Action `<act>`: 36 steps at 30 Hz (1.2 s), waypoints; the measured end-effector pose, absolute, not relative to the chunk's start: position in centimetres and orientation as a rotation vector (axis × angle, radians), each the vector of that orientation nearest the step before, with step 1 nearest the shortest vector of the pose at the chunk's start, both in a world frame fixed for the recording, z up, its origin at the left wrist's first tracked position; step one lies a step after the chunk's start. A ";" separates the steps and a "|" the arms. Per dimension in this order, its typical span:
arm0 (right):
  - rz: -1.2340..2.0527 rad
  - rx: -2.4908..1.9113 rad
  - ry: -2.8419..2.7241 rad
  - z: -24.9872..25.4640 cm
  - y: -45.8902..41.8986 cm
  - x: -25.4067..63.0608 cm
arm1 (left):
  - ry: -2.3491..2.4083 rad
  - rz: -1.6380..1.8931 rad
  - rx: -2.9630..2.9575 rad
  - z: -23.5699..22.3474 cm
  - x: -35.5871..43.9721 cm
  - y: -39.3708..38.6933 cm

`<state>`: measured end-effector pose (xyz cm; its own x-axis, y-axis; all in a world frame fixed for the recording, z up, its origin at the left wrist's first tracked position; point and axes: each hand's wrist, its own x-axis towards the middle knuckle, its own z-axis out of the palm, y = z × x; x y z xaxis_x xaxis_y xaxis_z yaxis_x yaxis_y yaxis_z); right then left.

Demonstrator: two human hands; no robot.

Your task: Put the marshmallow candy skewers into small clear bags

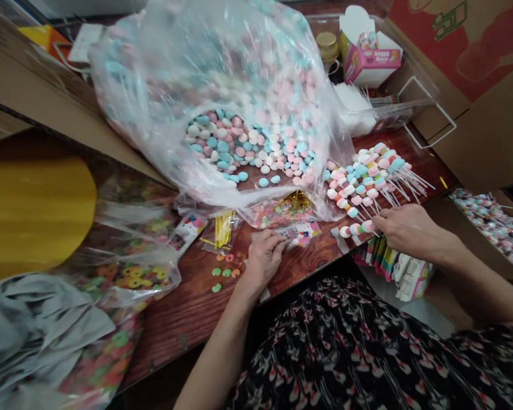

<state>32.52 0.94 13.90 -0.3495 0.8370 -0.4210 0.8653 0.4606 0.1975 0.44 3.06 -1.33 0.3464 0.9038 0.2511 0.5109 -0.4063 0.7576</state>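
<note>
My right hand (404, 230) pinches the stick end of a candy skewer (356, 229), threaded with pink, white and blue pieces, at the table's front edge. Beside it lies a pile of similar candy skewers (367, 173), their white sticks pointing right. My left hand (265, 256) is closed at the edge of a small printed clear plastic bag (305, 232); its fingertips are partly hidden. Left of that hand, several gummy rings (226, 273) lie loose on the wood. Behind both hands, a large clear bag (154, 131) spills pastel candies (239, 142) through its mouth.
Gold twist ties (224, 229) lie by the left hand. Bags of gummy rings (141, 277), a grey cloth (38, 341) and a yellow round surface (34, 216) are at left. A clear bin (410, 108) stands back right; a carton of wrapped candies (491, 222) sits lower right.
</note>
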 end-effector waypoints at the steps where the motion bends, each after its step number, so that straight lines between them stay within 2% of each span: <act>1: -0.090 1.438 2.261 13.8 0.8 33.0 | 1.235 0.882 2.042 -1.4 0.4 3.3; 5: -0.139 1.582 2.456 13.5 0.1 35.1 | 1.251 0.789 2.014 -1.2 0.3 4.6; 8: -0.364 1.749 2.728 12.6 -0.5 35.8 | 1.224 0.730 1.996 -0.8 0.2 4.9; 11: -0.730 1.930 2.919 10.9 -1.1 35.0 | 1.238 0.659 2.124 -0.2 0.2 4.2; 13: -0.955 2.199 2.893 9.4 -1.5 33.5 | 1.311 0.613 2.277 0.3 0.4 3.4; 15: -1.197 2.596 2.693 7.9 -1.9 31.4 | 1.392 0.583 2.389 0.8 0.7 2.7; 17: -1.587 2.831 2.424 6.4 -2.0 28.6 | 1.456 0.591 2.419 1.4 1.2 2.3; 21: -2.175 2.638 2.237 3.3 -1.2 23.1 | 1.535 0.686 2.349 2.3 2.2 2.4; 24: -2.088 2.527 2.354 1.5 0.1 21.0 | 1.568 0.728 2.383 2.2 2.6 2.2; 27: -1.877 2.441 2.513 0.7 1.5 20.9 | 1.558 0.601 2.577 1.2 2.3 1.8; 32: -1.775 2.224 2.666 1.5 3.7 21.6 | 1.543 0.626 2.569 -1.0 1.5 1.4; 36: -1.634 2.303 2.675 2.2 4.8 21.4 | 1.575 0.640 2.526 -1.5 1.6 1.5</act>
